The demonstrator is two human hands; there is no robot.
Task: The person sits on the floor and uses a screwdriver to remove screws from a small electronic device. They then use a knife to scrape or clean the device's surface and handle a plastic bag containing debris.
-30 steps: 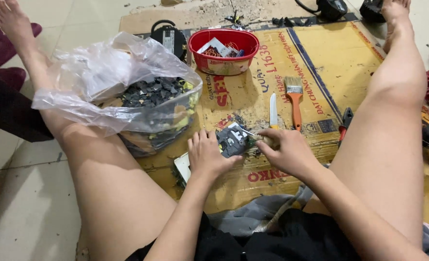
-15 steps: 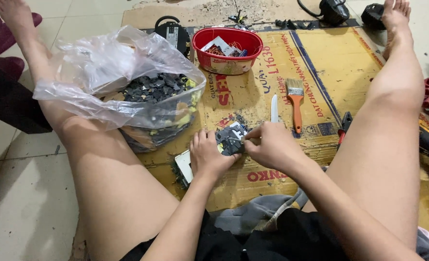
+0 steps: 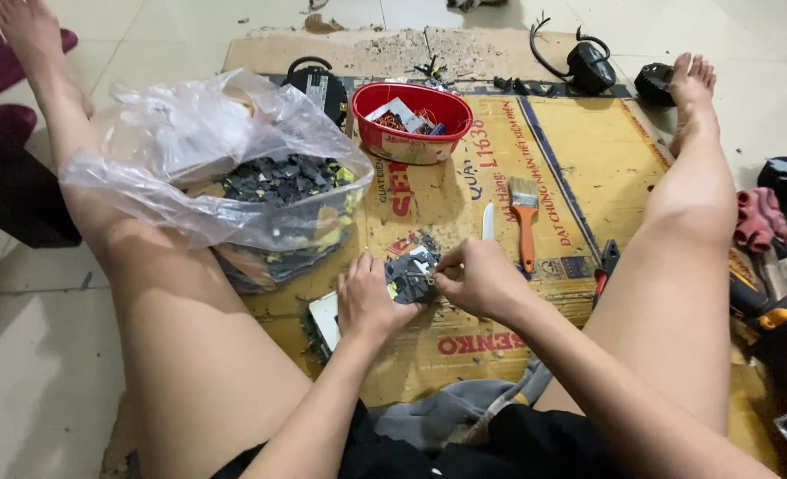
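I sit on the floor with my legs spread over a flattened cardboard sheet (image 3: 579, 151). My left hand (image 3: 368, 300) grips a small dark grey electrical part (image 3: 409, 277) from the left side. My right hand (image 3: 482, 282) pinches the same part at its right edge, fingers closed on it. Both hands hold the part just above the cardboard between my thighs. A white flat piece (image 3: 326, 319) lies under my left wrist.
A clear plastic bag (image 3: 189, 168) full of dark parts rests against my left leg. A red bowl (image 3: 422, 124) of bits stands behind. An orange-handled brush (image 3: 525, 222) and white blade (image 3: 488, 222) lie right of my hands. Black devices (image 3: 588, 64) and tools (image 3: 779, 310) sit at right.
Both hands stayed together on the dark part, shifting it slightly. My head moved, so the scene sits a little lower in view.
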